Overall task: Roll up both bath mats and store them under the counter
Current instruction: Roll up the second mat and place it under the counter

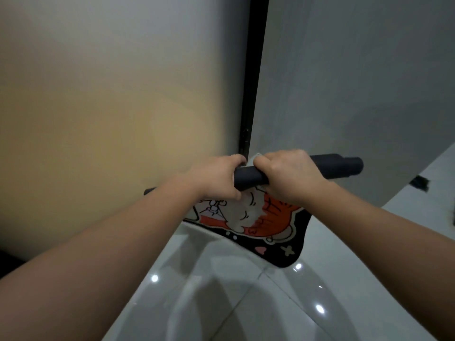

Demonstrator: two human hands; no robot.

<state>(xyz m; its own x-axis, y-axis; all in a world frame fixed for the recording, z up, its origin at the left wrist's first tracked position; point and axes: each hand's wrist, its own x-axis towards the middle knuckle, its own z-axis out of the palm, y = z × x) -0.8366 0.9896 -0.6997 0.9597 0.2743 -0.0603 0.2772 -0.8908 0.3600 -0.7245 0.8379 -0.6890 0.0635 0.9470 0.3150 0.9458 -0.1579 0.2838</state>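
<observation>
Under both hands (253, 178), half-rolled bath mat (248, 217)

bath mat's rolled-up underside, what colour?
Plain black, on the rolled part of the cartoon-print bath mat; head view.

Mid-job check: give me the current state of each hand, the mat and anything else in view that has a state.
left hand: closed on the roll, near its middle.
right hand: closed on the roll, beside the left.
cartoon bath mat: partly rolled; dark roll at the top, printed end unrolled, its corner on the floor.
tiled floor: glossy, reflecting lights.
</observation>
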